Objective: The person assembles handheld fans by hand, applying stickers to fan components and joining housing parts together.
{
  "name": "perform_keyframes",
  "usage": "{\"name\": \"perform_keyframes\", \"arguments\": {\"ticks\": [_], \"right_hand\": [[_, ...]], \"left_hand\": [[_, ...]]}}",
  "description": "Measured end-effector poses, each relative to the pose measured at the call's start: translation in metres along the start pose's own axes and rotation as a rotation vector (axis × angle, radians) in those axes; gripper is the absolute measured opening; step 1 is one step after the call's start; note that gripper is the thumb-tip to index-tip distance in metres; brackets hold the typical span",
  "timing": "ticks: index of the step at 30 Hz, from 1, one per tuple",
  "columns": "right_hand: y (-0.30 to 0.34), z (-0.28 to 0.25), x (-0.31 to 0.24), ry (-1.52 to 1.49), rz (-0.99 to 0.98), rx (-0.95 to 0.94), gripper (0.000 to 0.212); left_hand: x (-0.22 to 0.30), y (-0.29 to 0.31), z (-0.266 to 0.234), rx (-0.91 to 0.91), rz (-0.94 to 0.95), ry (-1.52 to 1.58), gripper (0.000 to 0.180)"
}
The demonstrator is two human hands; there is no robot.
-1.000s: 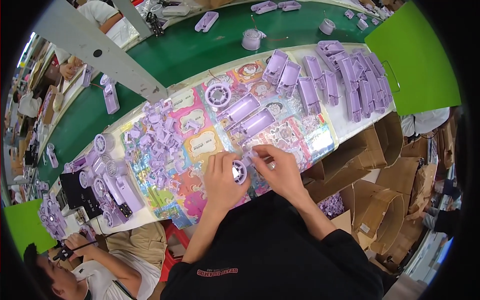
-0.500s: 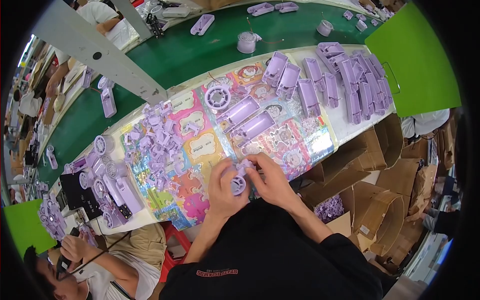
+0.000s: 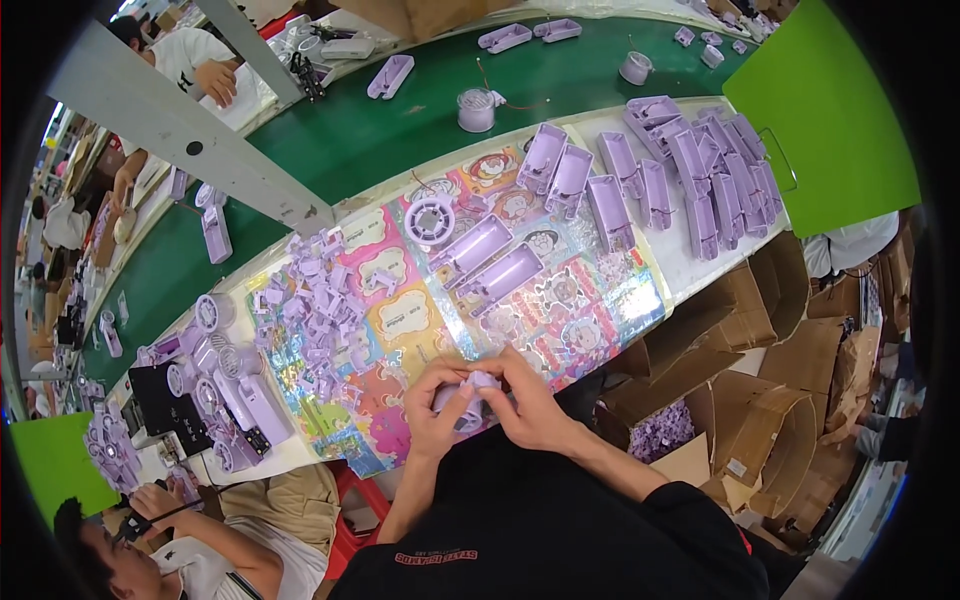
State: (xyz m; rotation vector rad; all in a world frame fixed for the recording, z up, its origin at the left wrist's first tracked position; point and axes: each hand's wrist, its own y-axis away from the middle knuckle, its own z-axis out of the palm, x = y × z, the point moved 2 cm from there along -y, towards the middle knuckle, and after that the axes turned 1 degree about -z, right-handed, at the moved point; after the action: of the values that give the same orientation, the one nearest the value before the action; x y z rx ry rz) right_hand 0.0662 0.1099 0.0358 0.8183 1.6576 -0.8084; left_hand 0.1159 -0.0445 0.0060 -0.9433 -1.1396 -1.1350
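Observation:
My left hand (image 3: 434, 410) and my right hand (image 3: 530, 408) are together at the near edge of the table, fingers closed round a round lilac plastic housing (image 3: 463, 412). A smaller lilac piece (image 3: 484, 381) shows at its top, between my fingertips; how the two join is hidden. Just beyond lie two long lilac half-shells (image 3: 505, 277) with thin wires. A lilac ring-shaped housing (image 3: 429, 221) rests behind them. Left of my hands spreads a heap of small lilac clips (image 3: 315, 300) on a colourful printed sheet (image 3: 405, 318).
Many lilac shells (image 3: 715, 175) are stacked at the right, before a green panel (image 3: 820, 120). A green conveyor belt (image 3: 420, 110) carries scattered parts. Cardboard boxes (image 3: 760, 430) stand at the lower right. A metal post (image 3: 200, 130) rises at left; a co-worker (image 3: 230, 545) sits lower left.
The whole view has shifted slightly. Fingers of both hands have shifted on the housing, which now shows less of its ring opening. Parts on the belt have slid a little left.

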Motion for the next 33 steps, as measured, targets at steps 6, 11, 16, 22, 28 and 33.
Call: {"name": "perform_keyframes", "arguments": {"ticks": [6,11,16,22,28,33], "right_hand": [[-0.022,-0.006,-0.016,-0.05,0.017,-0.111,0.029],[-0.027,-0.023,-0.042,0.359,-0.202,-0.036,0.045],[0.0,-0.03,-0.024,-0.374,0.225,-0.065,0.105],[0.011,-0.085,0.014,-0.472,0.246,0.473,0.055],[0.026,-0.12,0.018,-0.292,0.296,0.501,0.056],[0.029,-0.129,0.022,-0.069,0.279,0.483,0.064]], "left_hand": [[0.011,-0.001,-0.008,0.108,0.036,0.183,0.009],[0.021,-0.011,-0.007,0.4,0.098,0.127,0.014],[0.043,-0.031,0.032,-0.212,0.154,0.166,0.099],[0.06,-0.062,0.074,-0.152,0.47,-1.132,0.064],[0.03,-0.088,0.082,-0.136,0.527,-1.323,0.028],[0.036,-0.074,0.067,-0.242,0.544,-1.365,0.012]]}}
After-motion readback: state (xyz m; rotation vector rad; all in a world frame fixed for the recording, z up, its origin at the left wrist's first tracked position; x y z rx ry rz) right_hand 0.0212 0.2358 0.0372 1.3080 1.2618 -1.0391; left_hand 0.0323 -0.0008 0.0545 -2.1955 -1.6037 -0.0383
